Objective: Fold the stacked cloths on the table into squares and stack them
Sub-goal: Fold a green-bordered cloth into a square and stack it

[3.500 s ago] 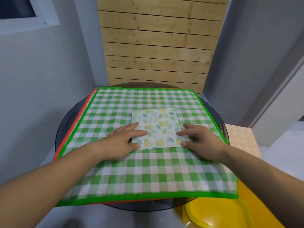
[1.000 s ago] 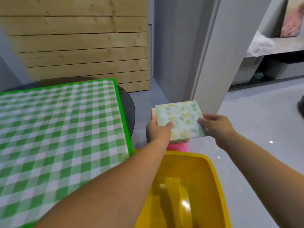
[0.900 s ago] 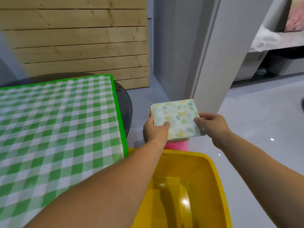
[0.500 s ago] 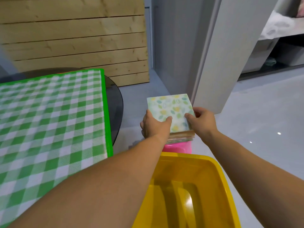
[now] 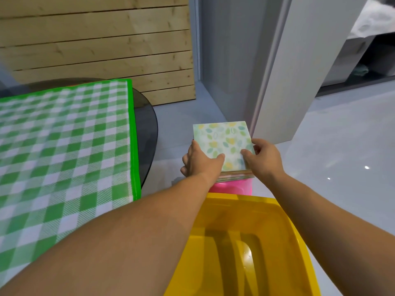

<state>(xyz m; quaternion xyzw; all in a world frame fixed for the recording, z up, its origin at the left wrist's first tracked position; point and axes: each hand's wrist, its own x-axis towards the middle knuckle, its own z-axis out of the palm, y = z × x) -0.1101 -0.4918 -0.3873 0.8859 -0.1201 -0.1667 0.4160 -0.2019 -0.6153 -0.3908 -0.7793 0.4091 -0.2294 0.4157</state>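
One view only, head-worn, looking forward and down.

Surface and room: noted left of the left hand (image 5: 201,162), a dark round table (image 5: 147,129) covered by a green checked cloth (image 5: 64,146) with a solid green border, lying flat and overhanging the table's near edge. Beyond the table, a wall of pale wooden slats (image 5: 96,39). Beyond both hands, a white pillar (image 5: 299,71). Right of the right hand (image 5: 265,159), glossy grey floor (image 5: 331,167). Nearer than both hands, between the forearms, a yellow bin (image 5: 245,242), open-topped.

Task item: found between the two hands, a leaf-print cloth (image 5: 222,142), folded to a square, pale with green and yellow leaves, flat and level. Seated on a stack of folded cloths (image 5: 235,175), only thin coloured edges visible under its near side. Stack carried on a pink stand (image 5: 233,186), just beyond the bin's far rim.

Hands: left pinching the square's near-left corner, thumb on top, fingers curled down the left side. Right pinching the near-right corner likewise, thumb on top, fingers wrapped round the right edge.
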